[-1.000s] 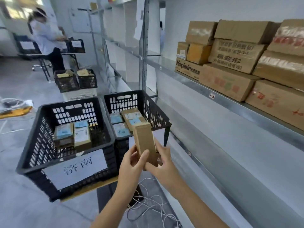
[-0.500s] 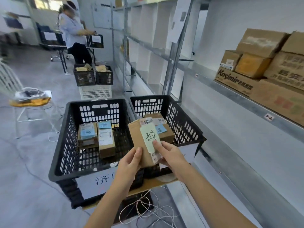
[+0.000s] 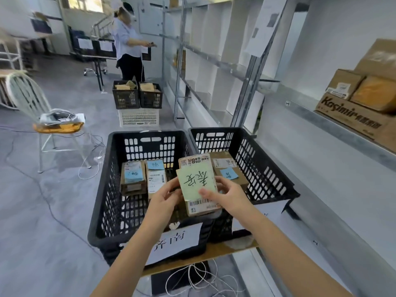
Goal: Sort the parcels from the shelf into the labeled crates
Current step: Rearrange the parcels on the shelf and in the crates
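Note:
A small cardboard parcel (image 3: 198, 183) with a green handwritten note on top is held between my left hand (image 3: 165, 198) and my right hand (image 3: 227, 196), above the gap between two black crates. The left crate (image 3: 107, 189) carries a white paper label (image 3: 173, 241) on its front and holds two small parcels (image 3: 142, 179) with blue notes. The right crate (image 3: 267, 168) holds a brown parcel (image 3: 230, 170) with a blue note; its front label (image 3: 272, 211) is partly hidden by my right arm.
The metal shelf (image 3: 321, 116) runs along the right, with large cardboard boxes (image 3: 362, 101) at the far right. A white chair (image 3: 42, 116) stands at left. Loose cables (image 3: 192, 277) lie below the crates. A person (image 3: 128, 46) works behind two more black crates (image 3: 137, 95).
The parcel has been turned from edge-on to label-up, so its green note faces me. My view has swung left, away from the shelf boxes, and closer over the crates.

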The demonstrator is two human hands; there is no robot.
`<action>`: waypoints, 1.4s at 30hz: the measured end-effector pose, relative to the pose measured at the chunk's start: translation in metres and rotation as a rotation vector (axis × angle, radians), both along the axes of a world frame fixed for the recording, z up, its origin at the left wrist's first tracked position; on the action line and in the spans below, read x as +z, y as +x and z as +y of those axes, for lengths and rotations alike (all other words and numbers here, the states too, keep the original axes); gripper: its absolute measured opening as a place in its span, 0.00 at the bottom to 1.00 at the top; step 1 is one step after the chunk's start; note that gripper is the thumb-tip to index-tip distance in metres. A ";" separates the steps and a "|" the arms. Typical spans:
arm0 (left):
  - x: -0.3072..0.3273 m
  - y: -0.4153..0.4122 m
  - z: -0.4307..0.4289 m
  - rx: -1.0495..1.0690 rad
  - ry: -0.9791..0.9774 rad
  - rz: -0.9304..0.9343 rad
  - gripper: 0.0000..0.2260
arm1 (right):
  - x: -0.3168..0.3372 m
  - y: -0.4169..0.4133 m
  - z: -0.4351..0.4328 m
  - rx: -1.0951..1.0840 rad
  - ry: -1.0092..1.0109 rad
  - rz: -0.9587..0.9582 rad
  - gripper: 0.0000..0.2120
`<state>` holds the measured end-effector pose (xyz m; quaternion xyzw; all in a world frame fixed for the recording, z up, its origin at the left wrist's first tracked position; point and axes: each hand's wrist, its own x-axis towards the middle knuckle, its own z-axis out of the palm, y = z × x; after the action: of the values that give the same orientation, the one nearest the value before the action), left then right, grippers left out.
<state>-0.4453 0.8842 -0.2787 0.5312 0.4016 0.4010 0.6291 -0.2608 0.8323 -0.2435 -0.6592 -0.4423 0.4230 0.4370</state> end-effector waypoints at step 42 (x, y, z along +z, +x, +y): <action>-0.037 0.266 0.172 0.166 0.278 0.314 0.18 | -0.160 0.312 0.196 0.710 -0.829 -0.716 0.30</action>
<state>-0.1795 1.0565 -0.3158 0.6338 0.4778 0.4151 0.4447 0.0510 1.0280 -0.4033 -0.6870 -0.5515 0.4313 -0.1944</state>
